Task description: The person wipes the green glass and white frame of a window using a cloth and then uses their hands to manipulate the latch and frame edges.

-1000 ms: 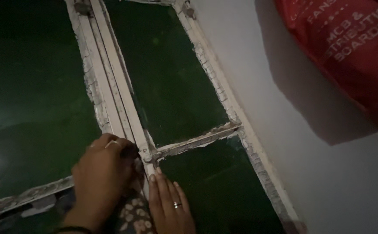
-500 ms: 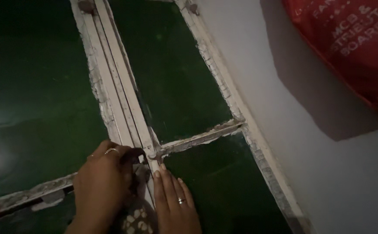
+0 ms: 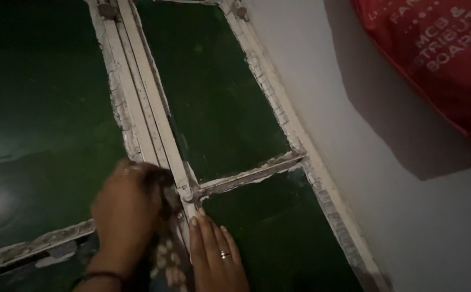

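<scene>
Left hand [image 3: 127, 208], grip seemingly closed on dark floral cloth [image 3: 162, 251] against flaking white window frame [image 3: 154, 116]; right hand [image 3: 214, 254] flat.

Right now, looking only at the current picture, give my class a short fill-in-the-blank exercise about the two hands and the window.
1. The right hand lies flat on the dark ______ glass pane.
2. On one finger of the right hand sits a ______.
3. The left hand presses a patterned ______ against the white window frame.
4. The red bag hangs at the upper ______ of the picture.

Missing words: green; ring; cloth; right
</scene>
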